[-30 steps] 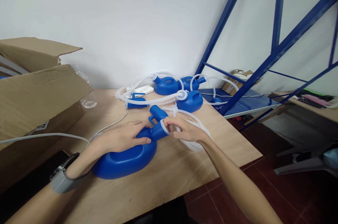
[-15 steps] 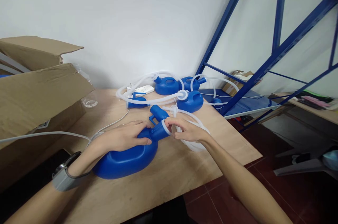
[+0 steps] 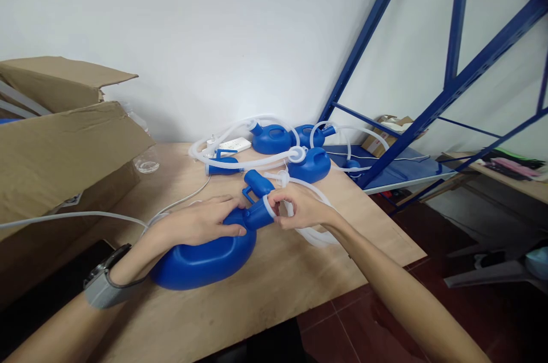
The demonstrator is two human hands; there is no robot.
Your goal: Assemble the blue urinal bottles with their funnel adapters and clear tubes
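Note:
A large blue plastic bottle [image 3: 205,260] lies on its side on the wooden table. My left hand [image 3: 205,217] holds it near the neck, its thumb along the body and its fingers over the far side. At the bottle's mouth sits a white ring [image 3: 269,206]. My right hand [image 3: 295,209] pinches that ring's edge between thumb and fingers; the fingertips are partly hidden at the opening. Just behind the mouth is a blue part with a small handle [image 3: 258,182]. Clear tubing [image 3: 319,236] lies coiled under and beyond my right hand.
More blue bottles [image 3: 270,139] with looped clear tubes stand at the back, near a white power strip [image 3: 233,146]. An open cardboard box [image 3: 72,163] takes up the left, with a clear plastic bottle [image 3: 146,163] behind it. A blue metal rack [image 3: 368,32] rises at right.
My right thumb has moved up to the bottle's mouth, closing the fingers on the white ring. My left hand and the bottle have stayed in place.

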